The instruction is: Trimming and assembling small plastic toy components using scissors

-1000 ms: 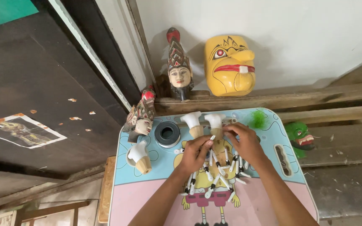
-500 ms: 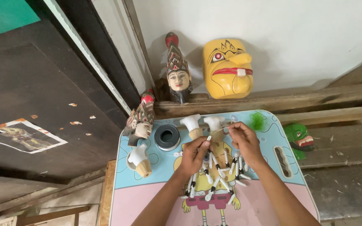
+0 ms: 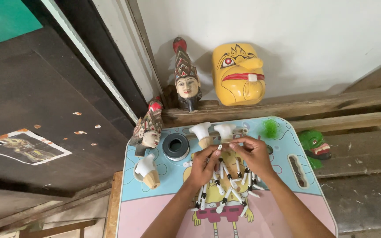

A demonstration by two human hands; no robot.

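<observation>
Left hand [image 3: 203, 165] and right hand [image 3: 253, 154] meet over scattered small white black-tipped pegs [image 3: 225, 185] on the cartoon-printed blue-and-pink surface [image 3: 155, 207], fingers seemingly pinching 1 peg [image 3: 219, 148] between them.

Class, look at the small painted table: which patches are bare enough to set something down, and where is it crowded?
Free: the pink strip of the table beside the left hand, and the stretch between the right hand and the slot. Crowded: the far edge, with tape roll and white pieces.

White wall [image 3: 314, 39], dark door [image 3: 36, 114]
</observation>
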